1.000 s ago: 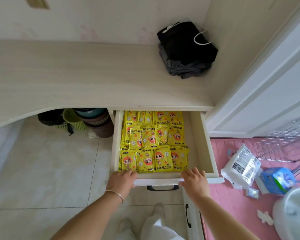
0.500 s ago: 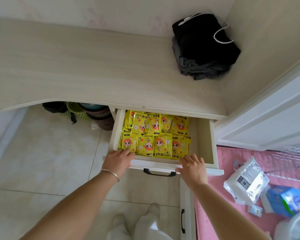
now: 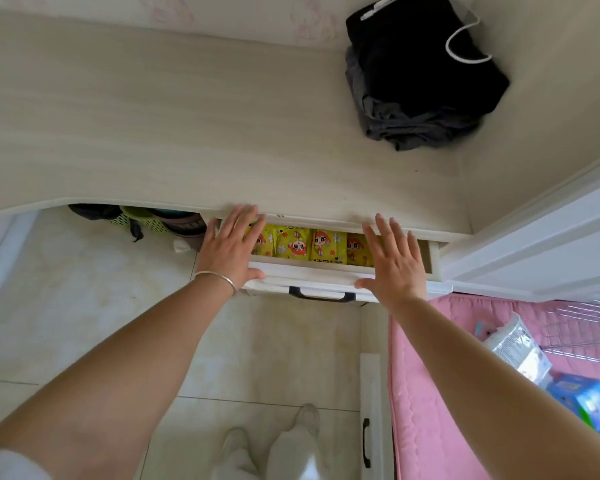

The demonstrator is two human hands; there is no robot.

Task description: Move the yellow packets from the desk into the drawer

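Since 0.5 s ago, drawer [image 3: 312, 276] slid nearly shut; packets [image 3: 309, 245] lie btwn your hands. L hand [image 3: 231, 251] & R hand [image 3: 394, 263] spread flat on front; push straight fwd.

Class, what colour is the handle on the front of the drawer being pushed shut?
Black, against the white front of the drawer; the handle shows in the head view.

Both forearms bare. Thin silver bangle [image 3: 217, 277] round left wrist, just behind left hand [image 3: 230, 244]. Right hand [image 3: 394, 263] without jewellery. White sleeve edge [image 3: 4, 462] at left upper arm. White trousers [image 3: 291, 448], pale shoes [image 3: 309, 415] well below fingers.
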